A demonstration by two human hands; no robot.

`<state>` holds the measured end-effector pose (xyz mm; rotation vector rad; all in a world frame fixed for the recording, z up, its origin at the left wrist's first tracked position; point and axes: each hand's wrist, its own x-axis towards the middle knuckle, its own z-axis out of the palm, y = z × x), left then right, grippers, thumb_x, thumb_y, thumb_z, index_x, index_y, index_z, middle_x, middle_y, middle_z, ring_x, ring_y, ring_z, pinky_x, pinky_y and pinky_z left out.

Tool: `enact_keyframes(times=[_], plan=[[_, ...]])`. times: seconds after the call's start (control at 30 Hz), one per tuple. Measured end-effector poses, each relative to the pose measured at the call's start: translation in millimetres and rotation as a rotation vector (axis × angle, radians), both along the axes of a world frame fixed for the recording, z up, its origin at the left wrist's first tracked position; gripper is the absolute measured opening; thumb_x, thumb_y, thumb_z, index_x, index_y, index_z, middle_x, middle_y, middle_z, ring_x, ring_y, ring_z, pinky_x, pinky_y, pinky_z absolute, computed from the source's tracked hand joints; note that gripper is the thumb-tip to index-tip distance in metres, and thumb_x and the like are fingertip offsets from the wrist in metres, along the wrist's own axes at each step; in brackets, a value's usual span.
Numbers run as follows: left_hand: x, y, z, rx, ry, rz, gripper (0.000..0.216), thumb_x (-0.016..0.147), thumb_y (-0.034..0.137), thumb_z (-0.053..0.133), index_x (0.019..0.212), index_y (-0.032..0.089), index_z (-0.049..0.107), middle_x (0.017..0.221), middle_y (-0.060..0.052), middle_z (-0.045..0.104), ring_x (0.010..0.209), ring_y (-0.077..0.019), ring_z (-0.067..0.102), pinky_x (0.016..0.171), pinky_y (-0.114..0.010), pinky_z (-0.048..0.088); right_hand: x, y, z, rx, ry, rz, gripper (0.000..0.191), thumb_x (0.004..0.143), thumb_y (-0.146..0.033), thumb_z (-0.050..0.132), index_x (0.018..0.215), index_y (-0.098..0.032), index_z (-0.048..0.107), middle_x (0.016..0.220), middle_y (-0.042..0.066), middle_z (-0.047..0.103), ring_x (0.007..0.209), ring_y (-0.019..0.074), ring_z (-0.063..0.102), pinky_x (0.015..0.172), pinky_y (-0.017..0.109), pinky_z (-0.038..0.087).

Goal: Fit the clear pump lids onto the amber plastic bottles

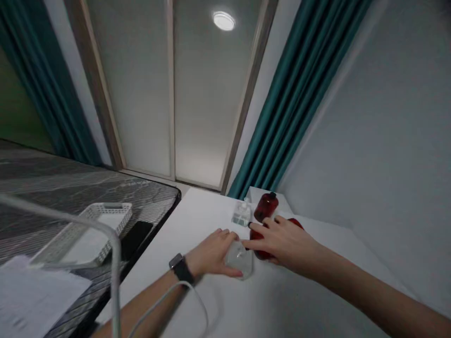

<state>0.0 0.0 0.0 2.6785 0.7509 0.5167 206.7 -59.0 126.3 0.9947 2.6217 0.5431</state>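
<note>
My left hand, with a watch on the wrist, is curved around a clear bottle on the white table, thumb at its near side. Close beside it, my right hand is wrapped over a dark red bottle, covering most of it. One right finger reaches left to the top of the clear bottle. Just beyond the hands stand a second dark red bottle with a black top and a smaller clear bottle with liquid low inside.
A white table meets a wall at right. A white box-like thing stands behind the bottles. At left, a dark striped surface holds a white basket, a black flat object and papers. A white cable crosses the foreground.
</note>
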Motion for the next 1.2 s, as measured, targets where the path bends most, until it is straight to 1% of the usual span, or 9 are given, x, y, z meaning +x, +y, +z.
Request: enact_keyframes(times=[0.23,0.47,0.73,0.83,0.9,1.07,1.2], plan=[[-2.1,-1.8,-1.2,0.003,-0.014,-0.006,0.064,0.068,0.062,0.078,0.106,0.018,0.051,0.104,-0.009,0.065,0.096,-0.0300,0.062,0.088,-0.039,0.045,-0.3,-1.9,-0.9,-0.003,0.029,0.010,0.064,0.074,-0.030,0.083,0.130,-0.038,0.053,0.118,0.006,0.065,0.091,0.0317,0.066,0.070,0.043,0.051],[-3.5,-1.6,-0.2,0.001,-0.035,-0.017,0.063,0.069,0.060,0.078,0.108,0.019,0.051,0.106,-0.009,0.064,0.096,-0.0300,0.062,0.088,-0.039,0.045,-0.8,-2.6,-7.2,-0.005,0.085,0.015,0.060,0.072,-0.031,0.084,0.125,-0.037,0.057,0.115,0.006,0.066,0.092,0.0317,0.066,0.069,0.041,0.050],[-4.1,-2.3,3.9,-0.017,-0.019,-0.014,0.062,0.069,0.060,0.078,0.106,0.018,0.051,0.105,-0.009,0.064,0.094,-0.0299,0.062,0.087,-0.040,0.046,-0.6,-1.3,-5.0,-0.019,0.125,0.011,0.069,0.068,-0.027,0.086,0.129,-0.039,0.055,0.115,0.007,0.066,0.093,0.0313,0.065,0.074,0.042,0.050],[-3.9,-2.2,3.6,-0.013,-0.028,-0.010,0.061,0.069,0.059,0.078,0.105,0.018,0.051,0.104,-0.009,0.064,0.093,-0.0298,0.062,0.086,-0.040,0.046,0.5,-0.8,-5.2,-0.034,0.129,0.001,0.075,0.066,-0.027,0.087,0.131,-0.040,0.053,0.121,0.007,0.064,0.096,0.0329,0.065,0.075,0.044,0.050],[-3.8,-2.1,3.2,-0.011,-0.035,-0.011,0.061,0.069,0.059,0.078,0.105,0.018,0.051,0.103,-0.009,0.064,0.093,-0.0298,0.062,0.085,-0.040,0.047,1.4,-0.6,-6.1,-0.040,0.141,-0.002,0.076,0.067,-0.027,0.087,0.133,-0.040,0.052,0.123,0.008,0.063,0.097,0.0336,0.064,0.075,0.045,0.050],[-3.6,-1.8,2.6,-0.016,-0.024,-0.016,0.063,0.069,0.059,0.079,0.106,0.017,0.050,0.105,-0.011,0.064,0.094,-0.0302,0.062,0.087,-0.041,0.046,2.8,-0.7,-7.5,-0.065,0.155,-0.033,0.075,0.070,-0.029,0.085,0.135,-0.041,0.051,0.119,0.007,0.064,0.095,0.0335,0.065,0.074,0.045,0.050],[-3.4,-1.8,2.7,-0.017,-0.028,-0.007,0.063,0.067,0.059,0.080,0.103,0.018,0.050,0.103,-0.010,0.064,0.093,-0.0302,0.062,0.085,-0.040,0.047,5.3,-2.0,-9.8,-0.116,0.216,-0.085,0.077,0.071,-0.028,0.083,0.138,-0.043,0.048,0.130,0.008,0.060,0.100,0.0334,0.064,0.078,0.047,0.052]])
